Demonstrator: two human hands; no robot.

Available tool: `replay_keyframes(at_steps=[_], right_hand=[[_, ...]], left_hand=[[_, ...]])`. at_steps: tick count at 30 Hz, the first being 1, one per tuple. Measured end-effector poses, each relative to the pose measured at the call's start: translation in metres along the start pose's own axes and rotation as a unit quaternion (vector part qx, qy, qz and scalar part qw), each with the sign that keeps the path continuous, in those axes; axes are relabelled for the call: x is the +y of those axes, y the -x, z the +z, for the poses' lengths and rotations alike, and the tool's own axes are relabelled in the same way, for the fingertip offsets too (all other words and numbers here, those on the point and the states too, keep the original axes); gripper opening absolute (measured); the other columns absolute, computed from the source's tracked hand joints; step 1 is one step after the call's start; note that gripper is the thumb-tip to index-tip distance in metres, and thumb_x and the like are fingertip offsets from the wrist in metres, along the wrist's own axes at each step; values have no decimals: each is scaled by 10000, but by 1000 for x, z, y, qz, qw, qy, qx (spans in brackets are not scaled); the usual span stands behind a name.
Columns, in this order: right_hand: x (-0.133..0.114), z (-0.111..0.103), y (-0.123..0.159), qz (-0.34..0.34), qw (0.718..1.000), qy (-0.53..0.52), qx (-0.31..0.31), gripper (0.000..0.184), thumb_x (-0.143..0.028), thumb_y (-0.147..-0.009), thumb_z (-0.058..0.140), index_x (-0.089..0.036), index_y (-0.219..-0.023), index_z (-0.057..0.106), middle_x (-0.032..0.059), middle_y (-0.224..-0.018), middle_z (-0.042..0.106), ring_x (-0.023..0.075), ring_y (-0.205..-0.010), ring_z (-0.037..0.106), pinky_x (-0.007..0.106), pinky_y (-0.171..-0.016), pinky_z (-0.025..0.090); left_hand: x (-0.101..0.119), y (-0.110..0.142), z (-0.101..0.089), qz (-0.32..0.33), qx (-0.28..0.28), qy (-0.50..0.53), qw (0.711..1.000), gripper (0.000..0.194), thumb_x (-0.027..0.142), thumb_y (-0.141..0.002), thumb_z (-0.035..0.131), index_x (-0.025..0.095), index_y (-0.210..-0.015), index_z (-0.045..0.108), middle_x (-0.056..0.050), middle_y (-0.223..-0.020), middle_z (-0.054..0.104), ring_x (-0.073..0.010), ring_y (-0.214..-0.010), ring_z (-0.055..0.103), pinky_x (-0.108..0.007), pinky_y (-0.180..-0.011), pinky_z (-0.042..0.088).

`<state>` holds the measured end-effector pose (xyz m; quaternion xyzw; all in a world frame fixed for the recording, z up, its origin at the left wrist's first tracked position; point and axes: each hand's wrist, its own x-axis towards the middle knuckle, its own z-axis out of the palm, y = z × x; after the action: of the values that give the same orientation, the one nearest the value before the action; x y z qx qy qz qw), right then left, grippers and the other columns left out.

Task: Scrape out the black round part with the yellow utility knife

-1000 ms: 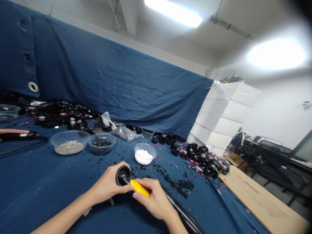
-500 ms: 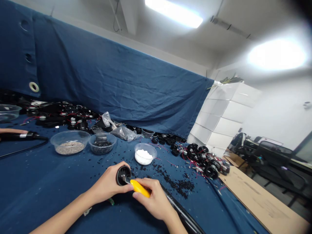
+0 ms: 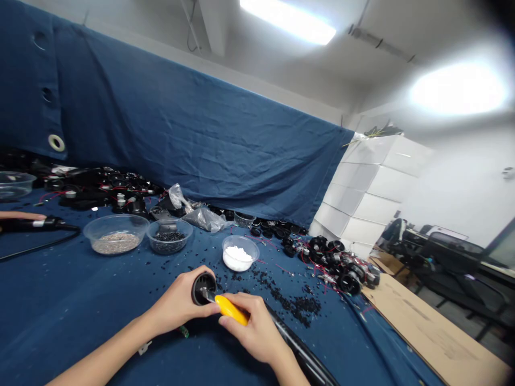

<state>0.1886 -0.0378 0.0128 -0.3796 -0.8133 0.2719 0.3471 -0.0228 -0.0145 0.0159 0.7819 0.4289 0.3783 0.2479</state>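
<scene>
My left hand (image 3: 185, 298) is wrapped round a black round cup-shaped housing (image 3: 200, 285), its open end facing up and toward me. In my right hand (image 3: 257, 328) is a tool with a yellow handle (image 3: 230, 309). Its metal end reaches inside the housing; the tip is too small to make out. Under my right forearm lies a shiny black tube (image 3: 301, 351). A tub of white pieces (image 3: 238, 258) stands just beyond my hands, and loose small black pieces (image 3: 300, 306) are scattered to the right.
On the left stand a clear bowl of small metal parts (image 3: 116, 244) and a bowl of black screws (image 3: 169, 244). Another person's hand holds a black corded tool (image 3: 34, 224) at the far left. Black parts with red wires (image 3: 333, 262) are heaped at the right, before white boxes (image 3: 358, 193).
</scene>
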Motion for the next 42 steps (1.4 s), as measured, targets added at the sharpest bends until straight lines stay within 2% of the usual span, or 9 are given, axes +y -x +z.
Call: replay_keyframes(at_steps=[9,27,42], right_hand=[[1,2,2,-1,1000,1,9,272,-201,-805,697,-259,-1070,717,3,-925,699,180,-806,607,264,-760,425],[2,3,2,5,1000,9,10,291,-221,-804,700,-269,-1091,713,-3,-853,665,167,-765,574,249,-686,389],[-1,0,1,-7,1000,27,6,255,-217,-818,688,-240,-1071,708,16,-886,684,182,-786,589,259,-728,417]], left_hand=[[1,1,0,-6,-3,-2,1000,395,441,-696,736,198,-945,549,21,-853,616,-172,-777,552,-251,-693,416],[0,0,0,-3,-1,-4,1000,373,413,-689,735,198,-932,551,24,-843,614,-167,-763,551,-246,-678,413],[-1,1,0,13,7,-6,1000,381,433,-703,725,195,-946,552,11,-870,631,-178,-793,567,-259,-710,428]])
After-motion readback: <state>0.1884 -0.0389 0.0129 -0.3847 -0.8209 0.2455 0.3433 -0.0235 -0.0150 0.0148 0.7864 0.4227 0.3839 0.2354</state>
